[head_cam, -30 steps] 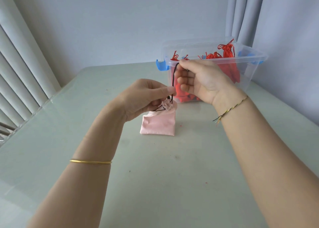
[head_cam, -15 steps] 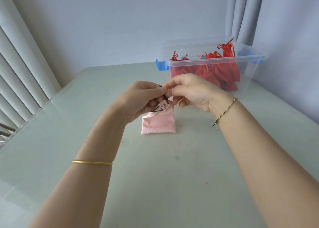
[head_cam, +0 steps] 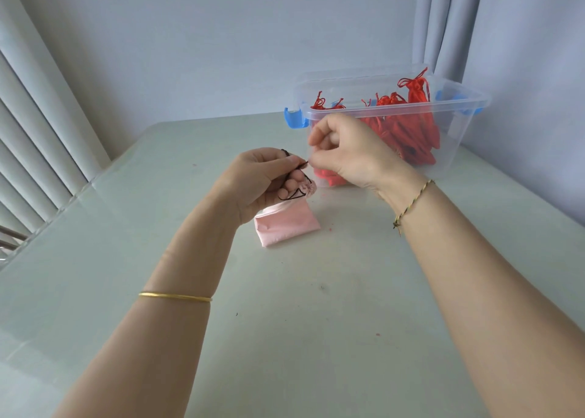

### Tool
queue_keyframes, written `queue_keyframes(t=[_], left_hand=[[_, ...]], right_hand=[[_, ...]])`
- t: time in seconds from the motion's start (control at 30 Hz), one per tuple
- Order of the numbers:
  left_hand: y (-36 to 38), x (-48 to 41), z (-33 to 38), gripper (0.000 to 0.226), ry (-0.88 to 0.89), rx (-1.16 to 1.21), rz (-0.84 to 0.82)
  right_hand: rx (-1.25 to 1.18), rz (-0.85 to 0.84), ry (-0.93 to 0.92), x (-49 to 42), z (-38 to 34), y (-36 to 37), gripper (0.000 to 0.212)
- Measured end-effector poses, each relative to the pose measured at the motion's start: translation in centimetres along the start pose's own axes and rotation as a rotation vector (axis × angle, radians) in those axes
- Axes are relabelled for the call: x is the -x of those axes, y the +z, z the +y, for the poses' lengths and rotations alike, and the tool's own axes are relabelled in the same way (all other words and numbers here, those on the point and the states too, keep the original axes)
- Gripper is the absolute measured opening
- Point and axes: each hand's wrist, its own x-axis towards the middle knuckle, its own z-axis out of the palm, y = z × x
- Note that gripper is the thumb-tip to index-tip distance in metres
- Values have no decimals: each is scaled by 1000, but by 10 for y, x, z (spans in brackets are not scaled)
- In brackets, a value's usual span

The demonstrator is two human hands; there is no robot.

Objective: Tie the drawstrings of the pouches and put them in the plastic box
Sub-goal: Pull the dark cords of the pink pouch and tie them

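Blinds (head_cam: 31, 132) of vertical slats stood beyond the table's (head_cam: 285, 338) left edge. The table top was smooth, pale green and glossy, with a few small specks on it.

Left hand (head_cam: 259, 180): one plain gold bangle (head_cam: 174, 296) on the forearm. Fingers were curled, and thumb and forefinger pinched one thin black cord (head_cam: 289, 197), which looped across the fingertips.

One pink pouch (head_cam: 286, 227), of satin-like cloth and roughly square, was found near the middle of the table, towards the far edge. Its base rested on the surface; its gathered neck was raised against the left fingers. It lay just in front of the box's left end, outside the box.

Right hand (head_cam: 348, 151): one braided thread bracelet (head_cam: 411, 205) on the wrist. Thumb and forefinger pinched the cord's free end just beside the left thumb, the other fingers curled above. The hand was slightly blurred.

One box (head_cam: 459, 139), of clear plastic, rectangular and lidless, stood at the far right corner. One blue latch (head_cam: 294, 118) showed on its left end, with more blue on the right end. Inside lay red pouches (head_cam: 411, 132) with knotted red strings; at least four tied tops showed, but the full count could not be told. A pale curtain (head_cam: 443, 22) hung in folds behind.
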Motion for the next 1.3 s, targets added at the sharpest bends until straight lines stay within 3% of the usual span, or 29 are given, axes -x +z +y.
queue_keyframes(t=[0.2, 0.33, 0.5, 0.73, 0.9, 1.03, 1.13, 1.3], left_hand=[[-10, 1, 2, 30, 4, 112, -68], [-11, 2, 2, 14, -2, 59, -99], [-16, 0, 1, 18, -18, 40, -70], [-12, 4, 2, 21, 49, -124, -69], [-8, 4, 3, 24, 183, -337, 8], [-5, -1, -3, 27, 375, -602, 145], [0, -3, -9, 24, 484, -658, 230], [8, -4, -21, 29, 583, -728, 277]], right_hand=[[-120, -231, -70, 11, -9, -3, 27], [-212, -196, -39, 9, -1, -1, 26], [-114, -212, -54, 6, 10, 3, 45], [-108, -242, -37, 6, 15, 10, 40], [-100, -233, -14, 3, 20, 13, 39], [-240, -233, 101, 1, 26, 18, 33], [-432, -183, 211, -3, 30, 20, 15], [-497, -225, 318, -3, 36, 27, 17]])
